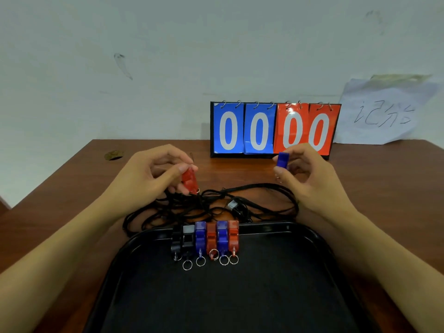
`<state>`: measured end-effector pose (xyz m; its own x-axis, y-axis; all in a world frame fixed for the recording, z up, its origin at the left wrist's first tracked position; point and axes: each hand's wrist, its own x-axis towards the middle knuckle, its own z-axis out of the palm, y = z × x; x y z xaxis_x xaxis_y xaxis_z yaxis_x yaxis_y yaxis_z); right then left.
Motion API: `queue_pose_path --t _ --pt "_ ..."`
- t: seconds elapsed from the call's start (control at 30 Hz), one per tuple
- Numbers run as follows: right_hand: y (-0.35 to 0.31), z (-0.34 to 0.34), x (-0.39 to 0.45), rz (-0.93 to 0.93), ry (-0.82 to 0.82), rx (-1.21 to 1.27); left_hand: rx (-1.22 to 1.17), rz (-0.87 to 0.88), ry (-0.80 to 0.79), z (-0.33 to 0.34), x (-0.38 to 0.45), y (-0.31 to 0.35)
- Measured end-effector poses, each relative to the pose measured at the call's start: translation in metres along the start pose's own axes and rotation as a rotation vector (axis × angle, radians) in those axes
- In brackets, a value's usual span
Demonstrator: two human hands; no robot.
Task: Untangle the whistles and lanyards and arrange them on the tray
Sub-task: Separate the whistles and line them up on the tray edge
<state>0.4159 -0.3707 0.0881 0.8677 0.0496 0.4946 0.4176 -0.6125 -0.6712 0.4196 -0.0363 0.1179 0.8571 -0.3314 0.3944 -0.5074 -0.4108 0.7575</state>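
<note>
My left hand [153, 174] pinches a red whistle [189, 180] above the tangle of black lanyards [192, 205] on the table. My right hand [310, 179] pinches a blue whistle [282, 160], lifted above the table to the right. A black and grey whistle [234, 205] lies in the tangle. On the black tray [300, 234] in front of me, several whistles [206, 239] stand in a row near the far rim: black, grey-topped, blue, red, blue, red, each with a metal key ring toward me.
A flip scoreboard [275, 129] reading 0000, blue and red cards, stands at the back of the brown wooden table [72, 212]. A paper sheet with handwriting [382, 111] leans on the wall at right. A round hole [113, 155] is in the table at back left.
</note>
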Motion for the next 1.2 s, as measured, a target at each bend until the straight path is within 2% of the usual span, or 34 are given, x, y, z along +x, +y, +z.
queue_pose_path --t 0.07,0.2,0.33,0.53,0.93,1.1,1.2 --pt "-0.019 -0.002 -0.001 -0.017 -0.052 0.04 -0.032 -0.016 -0.088 0.007 0.005 0.014" --pt "-0.037 0.008 -0.014 -0.031 -0.266 -0.02 -0.132 -0.06 -0.231 0.034 0.014 0.031" --pt "-0.023 0.015 -0.038 0.005 -0.261 0.039 -0.187 -0.1 -0.373 0.057 0.015 0.035" --pt "-0.016 0.013 -0.04 0.027 -0.254 0.088 0.005 -0.032 -0.521 0.068 0.015 0.035" --pt "-0.014 0.015 -0.042 0.022 -0.265 0.066 0.202 0.021 -0.471 0.08 0.007 0.028" --pt "-0.013 0.017 -0.041 0.033 -0.251 0.077 0.195 0.051 -0.402 0.081 0.008 0.024" --pt "-0.013 0.016 -0.041 0.037 -0.249 0.088 0.111 0.038 -0.402 0.079 0.009 0.027"
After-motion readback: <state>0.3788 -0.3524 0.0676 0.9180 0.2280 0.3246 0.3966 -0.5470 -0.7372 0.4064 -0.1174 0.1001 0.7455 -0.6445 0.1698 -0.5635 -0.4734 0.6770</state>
